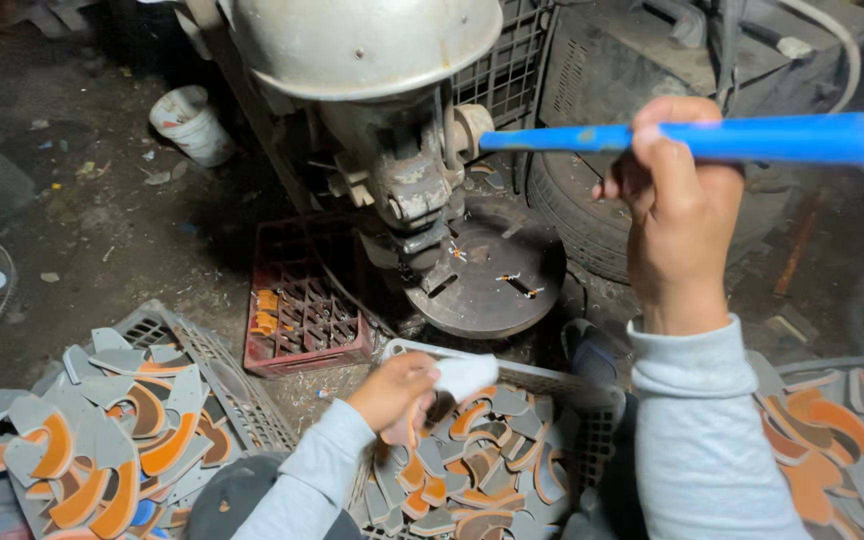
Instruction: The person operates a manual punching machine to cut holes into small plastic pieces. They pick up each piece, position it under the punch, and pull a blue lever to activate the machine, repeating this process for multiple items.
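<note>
My right hand (pixel 680 210) is raised and closed around the blue lever handle (pixel 752 137) of a grey press machine (pixel 402 170). My left hand (pixel 397 390) is low over a grey crate (pixel 552 385), gripping a pale flat piece (pixel 467 374). That crate holds several grey and orange curved cut pieces (pixel 492 455). A round metal press plate (pixel 492 265) sits under the machine head, with small orange bits on it.
A grey crate (pixel 217 365) heaped with grey and orange pieces is at the left. A red crate (pixel 302 300) stands beside the machine. More pieces lie at the right (pixel 837 440). A white bucket (pixel 192 122) and a tyre (pixel 592 215) are behind.
</note>
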